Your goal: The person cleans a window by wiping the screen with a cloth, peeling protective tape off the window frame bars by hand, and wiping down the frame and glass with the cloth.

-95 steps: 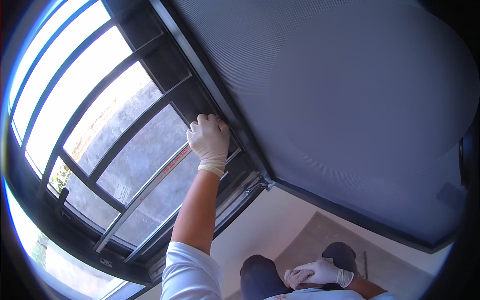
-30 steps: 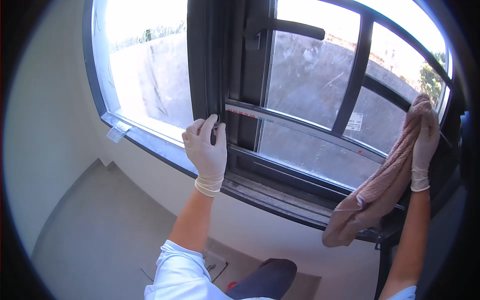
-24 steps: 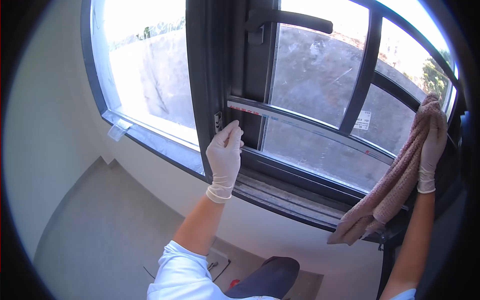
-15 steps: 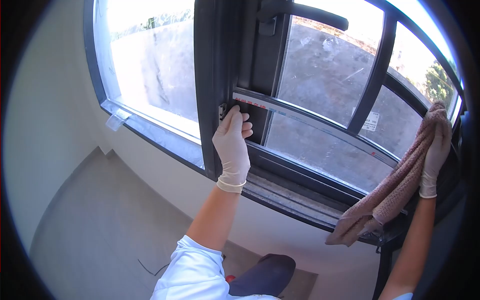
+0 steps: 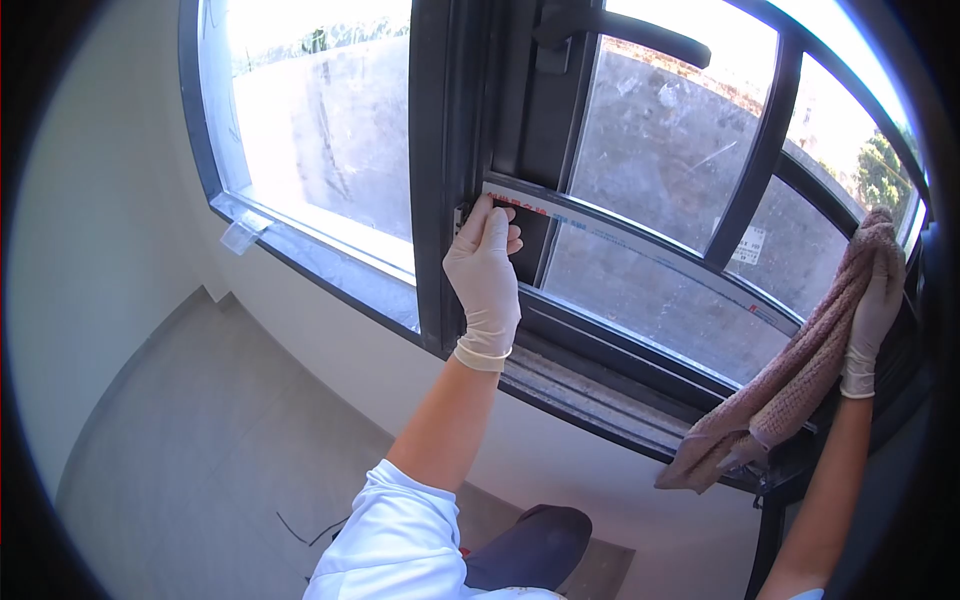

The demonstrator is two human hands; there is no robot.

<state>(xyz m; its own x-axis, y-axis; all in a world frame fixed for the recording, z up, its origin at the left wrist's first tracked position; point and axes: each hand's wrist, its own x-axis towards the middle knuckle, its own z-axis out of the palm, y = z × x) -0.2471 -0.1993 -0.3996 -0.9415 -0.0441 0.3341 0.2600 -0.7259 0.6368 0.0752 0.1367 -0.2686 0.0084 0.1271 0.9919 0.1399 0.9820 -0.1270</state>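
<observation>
My left hand [image 5: 484, 272], in a pale glove, is closed at the left end of a printed strip [image 5: 640, 250] that runs across the lower part of the dark window frame [image 5: 433, 170]. Its fingertips are beside a small metal latch plate [image 5: 459, 219]; what they pinch, if anything, is too small to make out. At the right side of the window my right hand [image 5: 874, 310], also gloved, holds a brownish-pink cloth [image 5: 790, 385], which hangs down to the left over the sill track [image 5: 590, 390].
A dark window handle [image 5: 650, 36] is above the strip. Clear plastic [image 5: 243, 232] hangs on the sill at the left. Below are the grey floor [image 5: 230, 420], a thin black cable [image 5: 295, 530] and my dark-clothed knee [image 5: 540, 545].
The view has turned from the mesh screen to the window. My left hand has moved from the latch plate to the strip's end. The cloth, earlier bunched at my lap, now hangs from my right hand.
</observation>
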